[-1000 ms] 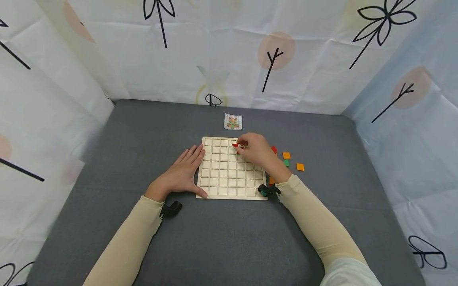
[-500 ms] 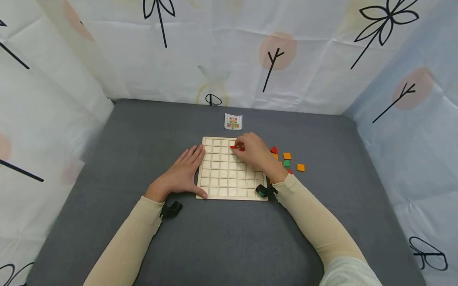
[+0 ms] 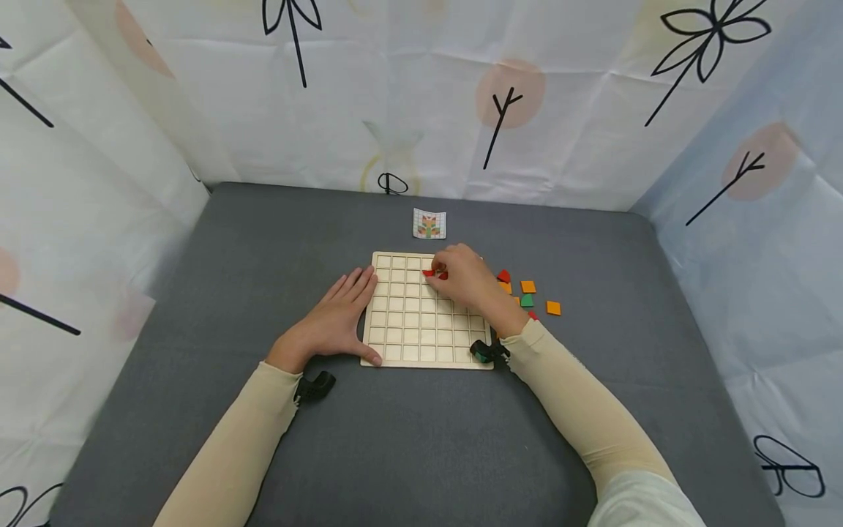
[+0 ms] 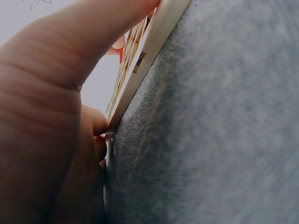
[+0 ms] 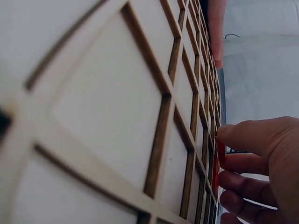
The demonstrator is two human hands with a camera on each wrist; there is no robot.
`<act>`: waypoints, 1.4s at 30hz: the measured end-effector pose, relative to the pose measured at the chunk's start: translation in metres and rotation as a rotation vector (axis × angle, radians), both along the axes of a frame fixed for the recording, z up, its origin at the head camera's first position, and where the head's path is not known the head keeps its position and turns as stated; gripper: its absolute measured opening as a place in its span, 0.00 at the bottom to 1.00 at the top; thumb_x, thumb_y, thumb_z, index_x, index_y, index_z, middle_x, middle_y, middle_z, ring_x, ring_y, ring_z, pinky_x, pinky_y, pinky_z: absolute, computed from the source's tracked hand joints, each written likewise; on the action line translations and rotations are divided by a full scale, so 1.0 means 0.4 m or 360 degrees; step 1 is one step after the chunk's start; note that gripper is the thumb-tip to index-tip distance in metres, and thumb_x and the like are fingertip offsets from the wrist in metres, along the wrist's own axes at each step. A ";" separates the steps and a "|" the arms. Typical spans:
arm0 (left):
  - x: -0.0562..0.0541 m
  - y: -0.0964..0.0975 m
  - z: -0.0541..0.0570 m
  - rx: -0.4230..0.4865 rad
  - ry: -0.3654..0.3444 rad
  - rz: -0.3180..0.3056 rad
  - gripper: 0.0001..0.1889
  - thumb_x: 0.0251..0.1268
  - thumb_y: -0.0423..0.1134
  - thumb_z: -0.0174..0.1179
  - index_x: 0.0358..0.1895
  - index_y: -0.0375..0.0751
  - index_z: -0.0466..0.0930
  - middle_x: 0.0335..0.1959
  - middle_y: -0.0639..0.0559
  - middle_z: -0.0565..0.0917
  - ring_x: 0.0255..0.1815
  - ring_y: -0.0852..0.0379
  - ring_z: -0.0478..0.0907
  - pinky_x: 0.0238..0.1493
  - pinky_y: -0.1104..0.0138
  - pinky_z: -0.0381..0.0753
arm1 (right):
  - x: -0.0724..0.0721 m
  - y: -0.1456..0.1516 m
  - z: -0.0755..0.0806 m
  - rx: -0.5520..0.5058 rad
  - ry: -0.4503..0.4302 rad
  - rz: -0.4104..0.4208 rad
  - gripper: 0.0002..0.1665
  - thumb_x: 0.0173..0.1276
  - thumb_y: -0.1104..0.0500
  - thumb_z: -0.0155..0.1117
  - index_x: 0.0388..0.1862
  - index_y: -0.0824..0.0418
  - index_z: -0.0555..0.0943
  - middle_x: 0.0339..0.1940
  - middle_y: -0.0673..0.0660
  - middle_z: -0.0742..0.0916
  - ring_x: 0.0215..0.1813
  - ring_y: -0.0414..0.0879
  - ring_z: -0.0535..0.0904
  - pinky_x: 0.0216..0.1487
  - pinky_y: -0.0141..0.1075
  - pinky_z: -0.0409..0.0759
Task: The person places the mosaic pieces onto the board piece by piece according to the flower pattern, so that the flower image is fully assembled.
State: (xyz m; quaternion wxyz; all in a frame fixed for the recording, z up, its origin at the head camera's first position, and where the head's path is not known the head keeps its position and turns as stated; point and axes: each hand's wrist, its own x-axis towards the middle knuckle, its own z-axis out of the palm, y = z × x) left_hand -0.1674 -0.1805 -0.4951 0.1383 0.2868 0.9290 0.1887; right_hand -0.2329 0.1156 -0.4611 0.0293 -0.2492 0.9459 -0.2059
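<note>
A pale wooden grid board (image 3: 411, 337) lies on the table. My left hand (image 3: 337, 315) rests along its left side with straight, spread fingers. The thumb reaches the near left corner, and the left wrist view shows it against the board's edge (image 4: 154, 46). Over the upper part of the grid, my right hand (image 3: 470, 278) pinches a small red tile (image 3: 429, 273) between thumb and index finger. In the right wrist view this red tile (image 5: 221, 151) is at the grid surface. Another red tile (image 3: 443, 276) sits just beside it under the fingers, partly hidden.
Right of the board lie loose tiles: orange squares (image 3: 553, 308), a green piece (image 3: 527, 301) and a red one (image 3: 503, 276), some partly hidden by the right arm. A small card with a coloured pattern (image 3: 429, 224) lies beyond the board. Patterned cloth walls (image 3: 421, 102) surround the grey table (image 3: 408, 439).
My right hand has shifted slightly left and brought the red tile down to the grid. Since half a second ago it has barely moved. The left hand stays in place.
</note>
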 end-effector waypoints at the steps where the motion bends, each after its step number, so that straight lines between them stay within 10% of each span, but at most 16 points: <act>1: 0.000 0.000 -0.001 0.0002 0.0001 0.0001 0.84 0.42 0.78 0.79 0.89 0.34 0.34 0.91 0.41 0.33 0.90 0.42 0.29 0.87 0.50 0.30 | -0.001 0.000 -0.001 0.0004 -0.0003 0.0000 0.13 0.76 0.52 0.76 0.47 0.61 0.90 0.44 0.55 0.88 0.49 0.52 0.78 0.50 0.44 0.81; 42: 0.000 0.002 -0.001 -0.0007 -0.0002 0.0008 0.84 0.42 0.79 0.78 0.89 0.34 0.34 0.91 0.42 0.32 0.90 0.43 0.28 0.87 0.50 0.30 | 0.005 -0.001 0.004 -0.0033 -0.0008 -0.0065 0.13 0.77 0.53 0.75 0.48 0.62 0.90 0.46 0.57 0.88 0.52 0.54 0.79 0.52 0.45 0.82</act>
